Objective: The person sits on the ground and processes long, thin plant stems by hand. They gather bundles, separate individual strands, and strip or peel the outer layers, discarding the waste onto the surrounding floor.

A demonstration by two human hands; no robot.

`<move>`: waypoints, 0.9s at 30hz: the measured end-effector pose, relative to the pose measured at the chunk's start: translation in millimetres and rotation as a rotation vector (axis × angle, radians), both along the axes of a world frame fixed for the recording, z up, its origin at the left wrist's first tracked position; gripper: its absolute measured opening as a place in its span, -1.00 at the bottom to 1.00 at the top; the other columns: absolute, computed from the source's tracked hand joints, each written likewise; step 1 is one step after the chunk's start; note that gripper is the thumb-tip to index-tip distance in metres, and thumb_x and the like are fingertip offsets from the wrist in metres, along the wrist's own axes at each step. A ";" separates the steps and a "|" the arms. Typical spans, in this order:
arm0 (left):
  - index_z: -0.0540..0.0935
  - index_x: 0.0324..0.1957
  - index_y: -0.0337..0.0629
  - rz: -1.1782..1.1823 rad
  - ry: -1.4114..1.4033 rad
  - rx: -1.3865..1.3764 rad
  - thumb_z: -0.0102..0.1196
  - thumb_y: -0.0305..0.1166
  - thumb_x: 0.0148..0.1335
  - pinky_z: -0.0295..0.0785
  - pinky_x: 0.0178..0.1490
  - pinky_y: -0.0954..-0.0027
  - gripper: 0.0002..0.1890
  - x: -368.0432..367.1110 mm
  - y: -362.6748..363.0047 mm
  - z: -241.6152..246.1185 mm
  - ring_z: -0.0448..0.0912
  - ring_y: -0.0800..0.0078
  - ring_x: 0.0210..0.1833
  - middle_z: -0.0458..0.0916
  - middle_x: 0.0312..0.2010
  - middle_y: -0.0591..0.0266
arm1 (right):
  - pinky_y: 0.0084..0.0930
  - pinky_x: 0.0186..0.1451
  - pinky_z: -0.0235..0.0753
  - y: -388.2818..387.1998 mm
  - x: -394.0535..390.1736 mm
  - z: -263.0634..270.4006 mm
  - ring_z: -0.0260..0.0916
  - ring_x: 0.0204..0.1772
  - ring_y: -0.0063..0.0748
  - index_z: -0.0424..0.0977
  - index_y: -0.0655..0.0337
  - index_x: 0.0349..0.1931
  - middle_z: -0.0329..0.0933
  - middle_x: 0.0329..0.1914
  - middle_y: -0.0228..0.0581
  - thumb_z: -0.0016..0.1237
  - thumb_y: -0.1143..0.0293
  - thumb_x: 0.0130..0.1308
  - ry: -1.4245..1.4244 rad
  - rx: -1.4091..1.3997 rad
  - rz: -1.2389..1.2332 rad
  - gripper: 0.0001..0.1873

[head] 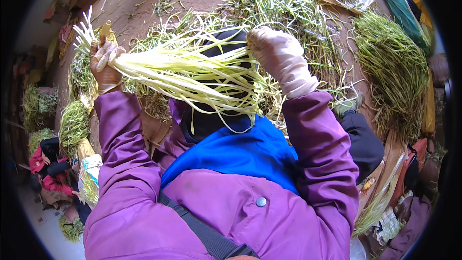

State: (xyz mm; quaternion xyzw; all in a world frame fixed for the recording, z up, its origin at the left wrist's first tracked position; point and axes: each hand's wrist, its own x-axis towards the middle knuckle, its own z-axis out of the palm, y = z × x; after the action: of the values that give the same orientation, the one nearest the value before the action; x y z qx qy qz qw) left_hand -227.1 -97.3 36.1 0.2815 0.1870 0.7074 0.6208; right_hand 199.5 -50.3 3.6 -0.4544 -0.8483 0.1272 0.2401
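My left hand (105, 59), in a thin, stained glove, is shut around the white stalk end of a bundle of pale yellow-green chive-like leaves (187, 66). The white stalk tips stick out beyond the fist. Held sideways over my lap, the bundle fans out to the right and some leaves droop. At its leafy end is my right hand (276, 56), in a loose whitish glove. It is closed, back towards me, and a few leaf ends run into its fingers; the fingertips are hidden. Under the bundle shows my dark-clad leg (225, 43).
Loose green leaves (281, 0) lie heaped on the earth floor ahead. A large pile of greens (391, 72) lies at right, near a dark-clad leg (361, 144). Pale long-leaved bundles (382, 195) lie at lower right. A person in red and black (54, 169) sits at left beside more greens.
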 end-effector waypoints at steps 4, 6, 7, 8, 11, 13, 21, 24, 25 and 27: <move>0.56 -0.08 -0.48 -0.113 -0.128 0.021 -0.22 -0.23 0.42 0.25 -0.27 0.49 -0.56 -1.3 4.3 6.3 0.19 0.70 -0.81 0.21 -0.88 0.59 | -0.21 -0.23 0.52 10.2 12.2 -17.6 0.53 -0.28 0.04 0.53 0.12 -0.36 0.56 -0.39 -0.04 -0.07 0.35 0.18 -0.130 0.052 -0.075 -0.88; 0.56 -0.10 -0.47 0.001 -0.058 -0.011 -0.20 -0.25 0.42 0.25 -0.31 0.50 -0.60 -6.1 6.5 7.5 0.20 0.71 -0.82 0.24 -0.87 0.61 | -0.20 -0.20 0.51 15.5 31.4 -28.4 0.53 -0.27 0.04 0.55 0.12 -0.35 0.57 -0.37 -0.02 -0.06 0.35 0.18 -0.301 -0.076 -0.182 -0.87; 0.55 -0.11 -0.48 0.021 -0.041 -0.014 -0.20 -0.26 0.42 0.25 -0.32 0.50 -0.60 -9.5 7.1 6.9 0.20 0.71 -0.83 0.25 -0.86 0.61 | -0.19 -0.18 0.51 14.1 42.2 -34.0 0.53 -0.27 0.05 0.55 0.12 -0.33 0.57 -0.36 -0.02 -0.04 0.34 0.18 -0.282 -0.133 -0.243 -0.86; 0.54 -0.12 -0.49 -0.052 -0.108 0.010 -0.20 -0.27 0.41 0.25 -0.32 0.50 -0.60 -13.7 8.9 6.6 0.19 0.71 -0.84 0.26 -0.86 0.62 | -0.19 -0.16 0.50 11.6 53.7 -39.0 0.53 -0.25 0.06 0.55 0.13 -0.32 0.57 -0.35 -0.01 -0.03 0.32 0.18 -0.277 -0.197 -0.269 -0.85; 0.53 -0.11 -0.51 0.180 -0.011 -0.077 -0.18 -0.26 0.40 0.25 -0.32 0.49 -0.60 -26.1 14.0 3.1 0.19 0.71 -0.85 0.25 -0.86 0.62 | -0.22 -0.07 0.48 -6.1 85.9 -47.4 0.53 -0.16 0.02 0.57 0.14 -0.20 0.59 -0.27 0.00 -0.01 0.18 0.26 -0.252 -0.437 -0.332 -0.74; 0.53 -0.11 -0.50 -0.063 -0.114 0.016 -0.16 -0.27 0.38 0.24 -0.32 0.49 -0.61 -31.6 15.2 -0.4 0.19 0.71 -0.85 0.26 -0.86 0.63 | -0.31 -0.10 0.49 -22.6 94.4 -48.0 0.57 -0.23 -0.19 0.56 0.14 -0.09 0.61 -0.28 -0.10 -0.01 0.14 0.32 -0.127 -0.573 -0.379 -0.68; 0.54 -0.09 -0.45 0.032 -0.121 -0.017 -0.20 -0.27 0.41 0.24 -0.33 0.51 -0.62 -27.8 6.6 -3.8 0.21 0.73 -0.81 0.25 -0.84 0.67 | -0.50 -0.09 0.51 -63.4 45.8 -11.5 0.57 -0.18 -0.39 0.56 0.20 -0.07 0.64 -0.22 -0.21 0.12 0.25 0.24 0.339 -0.507 0.034 -0.69; 0.55 -0.10 -0.43 -0.067 -0.186 0.019 -0.20 -0.26 0.41 0.24 -0.35 0.50 -0.62 -25.6 4.7 -2.2 0.22 0.73 -0.80 0.26 -0.83 0.66 | -0.33 -0.09 0.53 -72.9 24.2 -9.4 0.55 -0.15 -0.07 0.58 0.10 -0.16 0.59 -0.24 -0.12 0.12 0.26 0.18 0.109 -0.360 -0.003 -0.75; 0.55 -0.10 -0.43 0.077 -0.072 -0.045 -0.20 -0.26 0.41 0.24 -0.36 0.50 -0.62 -25.1 3.9 -1.2 0.22 0.73 -0.80 0.26 -0.82 0.66 | -0.32 -0.15 0.53 -74.3 18.8 -11.0 0.55 -0.20 -0.06 0.57 0.11 -0.22 0.59 -0.29 -0.13 0.11 0.27 0.17 0.135 -0.320 -0.033 -0.79; 0.55 -0.11 -0.43 0.340 0.107 -0.106 -0.20 -0.25 0.41 0.24 -0.36 0.50 -0.62 -22.5 3.5 -0.8 0.22 0.73 -0.80 0.27 -0.81 0.66 | -0.33 -0.20 0.51 -74.5 16.8 -14.6 0.53 -0.25 -0.05 0.56 0.13 -0.26 0.59 -0.29 -0.15 0.09 0.31 0.17 0.172 -0.335 -0.057 -0.83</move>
State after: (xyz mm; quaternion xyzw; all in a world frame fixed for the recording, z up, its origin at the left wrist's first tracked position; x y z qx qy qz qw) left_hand -249.5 -93.8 35.3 0.2500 0.3018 0.7753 0.4952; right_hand 216.4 -124.7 -11.0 -0.4995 -0.7784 0.2980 0.2363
